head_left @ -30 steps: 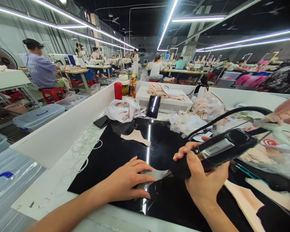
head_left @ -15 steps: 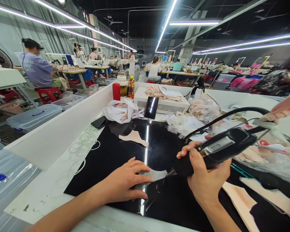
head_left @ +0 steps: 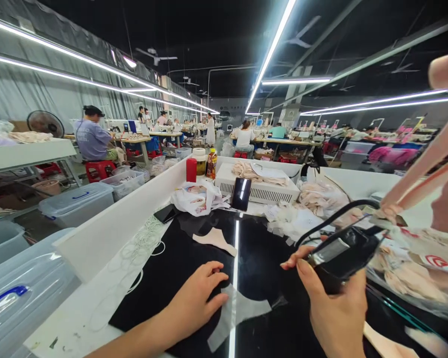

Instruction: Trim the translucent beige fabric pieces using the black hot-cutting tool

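Observation:
A translucent whitish cut piece (head_left: 242, 311) lies on the glossy black work surface (head_left: 194, 273). My left hand (head_left: 197, 298) is at its left edge, fingers loosely bent and thumb apart, holding nothing. My right hand (head_left: 336, 298) is wrapped around a black corded hand tool (head_left: 343, 253) with a metal plate on its side. The tool is held above the surface, right of the translucent piece; its working tip is hidden by its body and my hand. Farther back lies a pale pink fabric piece (head_left: 214, 240).
A phone (head_left: 241, 194) leans against a white vented box (head_left: 261, 186). Thin white cord loops (head_left: 145, 243) lie left; plastic-bagged fabric (head_left: 403, 268) is piled right. Pale pink strips (head_left: 421, 164) hang at upper right. White panels (head_left: 127, 219) edge the table. Other people sit at sewing machines beyond.
My left hand has come off the translucent piece, uncovering more of it. My right hand has drawn the tool back from it. The view has tilted upward.

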### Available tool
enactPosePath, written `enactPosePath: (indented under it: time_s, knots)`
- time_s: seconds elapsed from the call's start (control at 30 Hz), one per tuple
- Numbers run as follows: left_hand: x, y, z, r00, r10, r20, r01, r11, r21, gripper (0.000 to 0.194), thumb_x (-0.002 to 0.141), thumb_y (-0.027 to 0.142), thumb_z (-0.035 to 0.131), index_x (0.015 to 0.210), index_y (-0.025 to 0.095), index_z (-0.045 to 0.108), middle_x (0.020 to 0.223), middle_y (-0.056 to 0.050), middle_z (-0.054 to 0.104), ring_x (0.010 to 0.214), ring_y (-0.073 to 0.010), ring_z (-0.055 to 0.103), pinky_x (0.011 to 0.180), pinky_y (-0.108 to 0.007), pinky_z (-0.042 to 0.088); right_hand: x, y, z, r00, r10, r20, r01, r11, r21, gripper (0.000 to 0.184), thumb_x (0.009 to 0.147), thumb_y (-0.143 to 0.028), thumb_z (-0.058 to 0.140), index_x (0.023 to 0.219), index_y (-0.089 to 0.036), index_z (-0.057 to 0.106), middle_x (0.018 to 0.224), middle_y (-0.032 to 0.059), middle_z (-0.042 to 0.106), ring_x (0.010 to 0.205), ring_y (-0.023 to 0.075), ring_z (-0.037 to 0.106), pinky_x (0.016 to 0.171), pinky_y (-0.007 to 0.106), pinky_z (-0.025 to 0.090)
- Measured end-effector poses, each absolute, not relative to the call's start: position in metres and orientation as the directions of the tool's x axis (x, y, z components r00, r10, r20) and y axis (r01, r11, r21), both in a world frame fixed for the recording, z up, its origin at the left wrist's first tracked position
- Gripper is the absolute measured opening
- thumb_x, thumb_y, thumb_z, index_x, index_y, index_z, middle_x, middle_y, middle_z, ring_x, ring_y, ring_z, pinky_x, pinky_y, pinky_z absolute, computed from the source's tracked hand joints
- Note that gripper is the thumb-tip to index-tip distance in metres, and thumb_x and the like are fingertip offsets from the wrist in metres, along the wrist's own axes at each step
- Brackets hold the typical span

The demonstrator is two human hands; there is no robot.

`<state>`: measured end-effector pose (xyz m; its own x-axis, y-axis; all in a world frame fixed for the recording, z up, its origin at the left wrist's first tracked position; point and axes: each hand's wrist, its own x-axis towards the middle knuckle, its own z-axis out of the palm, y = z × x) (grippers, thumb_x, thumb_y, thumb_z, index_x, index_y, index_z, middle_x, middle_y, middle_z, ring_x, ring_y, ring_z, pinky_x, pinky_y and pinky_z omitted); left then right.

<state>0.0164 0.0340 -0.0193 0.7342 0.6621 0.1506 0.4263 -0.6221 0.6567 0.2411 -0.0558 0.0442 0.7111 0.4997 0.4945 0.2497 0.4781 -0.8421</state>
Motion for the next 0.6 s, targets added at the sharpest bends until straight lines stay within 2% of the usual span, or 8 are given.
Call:
enactPosePath:
  time_s: [0.07,0.17,0.3,0.37,0.43,0.5,0.6]
  knots:
    - [0.019,0.034,-0.02,0.73,0.668,0.147,0.429,-0.615,0.661,0.032,0.094,0.019,0.07,0.125,0.02,0.069,0.148,-0.013,0.056,0.136,-0.0291,0.056,0.119,-0.048,0.044,0.248,-0.058,0.047,0.689,0.495,0.53,0.342,0.423,-0.839,0.041,0.082,-0.051,0.082,0.104,-0.025,0.06,0.091,-0.0005,0.071,0.073,0.0218,0.069,0.078,0.041,0.056]
    - [0.021,0.034,-0.021,0.723,0.673,0.156,0.405,-0.596,0.693,0.022,0.091,0.015,0.072,0.112,0.02,0.071,0.142,-0.011,0.058,0.134,-0.0285,0.056,0.116,-0.046,0.044,0.262,-0.064,0.051,0.683,0.479,0.551,0.51,0.228,-0.829,0.047,0.084,-0.067,0.071,0.103,-0.025,0.064,0.096,0.0031,0.07,0.085,0.0265,0.066,0.078,0.04,0.051]
    - [0.022,0.033,-0.023,0.716,0.677,0.173,0.369,-0.576,0.729,0.009,0.09,0.013,0.071,0.096,0.02,0.07,0.134,-0.008,0.062,0.129,-0.0268,0.058,0.111,-0.042,0.046,0.279,-0.071,0.056,0.654,0.481,0.584,0.655,0.024,-0.755,0.054,0.079,-0.081,0.061,0.081,-0.026,0.061,0.078,0.001,0.057,0.071,0.0241,0.053,0.066,0.039,0.042]
    - [0.023,0.032,-0.023,0.718,0.672,0.183,0.357,-0.581,0.731,0.008,0.09,0.013,0.07,0.092,0.02,0.069,0.131,-0.007,0.064,0.127,-0.0257,0.059,0.11,-0.04,0.046,0.282,-0.072,0.058,0.681,0.481,0.552,0.633,-0.007,-0.774,0.059,0.074,-0.083,0.064,0.089,-0.027,0.064,0.077,0.0005,0.055,0.066,0.023,0.049,0.063,0.04,0.039]
    - [0.023,0.032,-0.021,0.722,0.664,0.193,0.343,-0.587,0.733,0.008,0.09,0.012,0.069,0.091,0.02,0.068,0.128,-0.006,0.066,0.125,-0.0241,0.059,0.109,-0.037,0.045,0.281,-0.074,0.06,0.734,0.44,0.517,0.571,0.01,-0.821,0.071,0.068,-0.082,0.072,0.115,-0.028,0.065,0.084,0.0014,0.057,0.067,0.0236,0.049,0.064,0.041,0.039]
    - [0.022,0.03,-0.017,0.725,0.659,0.2,0.336,-0.592,0.733,0.007,0.091,0.014,0.068,0.091,0.021,0.068,0.12,-0.004,0.068,0.118,-0.0224,0.061,0.104,-0.034,0.046,0.277,-0.074,0.06,0.769,0.355,0.531,0.526,0.118,-0.842,0.085,0.067,-0.073,0.081,0.138,-0.032,0.058,0.093,0.0029,0.057,0.072,0.0249,0.05,0.067,0.042,0.039]
    - [0.02,0.027,-0.005,0.718,0.67,0.19,0.352,-0.585,0.73,0.005,0.095,0.022,0.064,0.093,0.022,0.068,0.1,-0.001,0.071,0.098,-0.0203,0.064,0.088,-0.031,0.048,0.278,-0.073,0.052,0.75,0.258,0.61,0.524,0.332,-0.785,0.08,0.074,-0.054,0.087,0.145,-0.04,0.053,0.102,0.0035,0.052,0.076,0.0251,0.047,0.07,0.043,0.038]
